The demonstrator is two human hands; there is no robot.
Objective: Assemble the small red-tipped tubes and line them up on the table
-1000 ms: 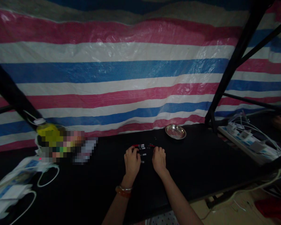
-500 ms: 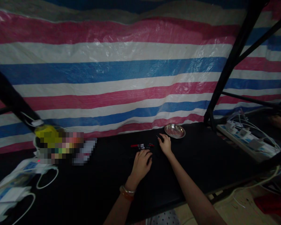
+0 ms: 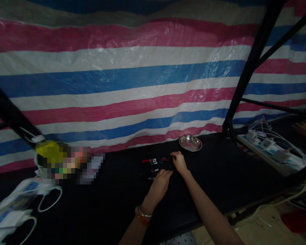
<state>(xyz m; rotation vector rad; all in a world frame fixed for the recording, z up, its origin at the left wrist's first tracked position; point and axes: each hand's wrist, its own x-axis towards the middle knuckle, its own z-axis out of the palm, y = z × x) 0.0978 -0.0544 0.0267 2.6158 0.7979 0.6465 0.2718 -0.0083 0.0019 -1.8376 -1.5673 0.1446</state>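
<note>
Several slim markers lie side by side on the black tabletop, among them a red marker (image 3: 149, 160) and a black marker (image 3: 147, 178). My left hand (image 3: 160, 186) is just right of the black markers, palm down, its fingers bent and close together. Its fingertips point right, and what they hold, if anything, is hidden. My right hand (image 3: 179, 162) is right of the markers' ends with its fingers curled into a pinch. Anything between them is too small to make out. Behind that hand sits a shallow round metal dish (image 3: 190, 143).
A striped plastic sheet (image 3: 122, 81) hangs behind the black tabletop (image 3: 91, 211). On the left are power strips with white cables (image 3: 20, 200) and a yellow bottle (image 3: 49, 153). Black frame posts (image 3: 247, 78) stand at both sides. Chargers (image 3: 267, 143) and another person's hand (image 3: 304, 130) are at right.
My left hand has moved towards me and slightly right, uncovering black markers. My right hand has come slightly towards me, away from the dish, and its fingers have curled in.
</note>
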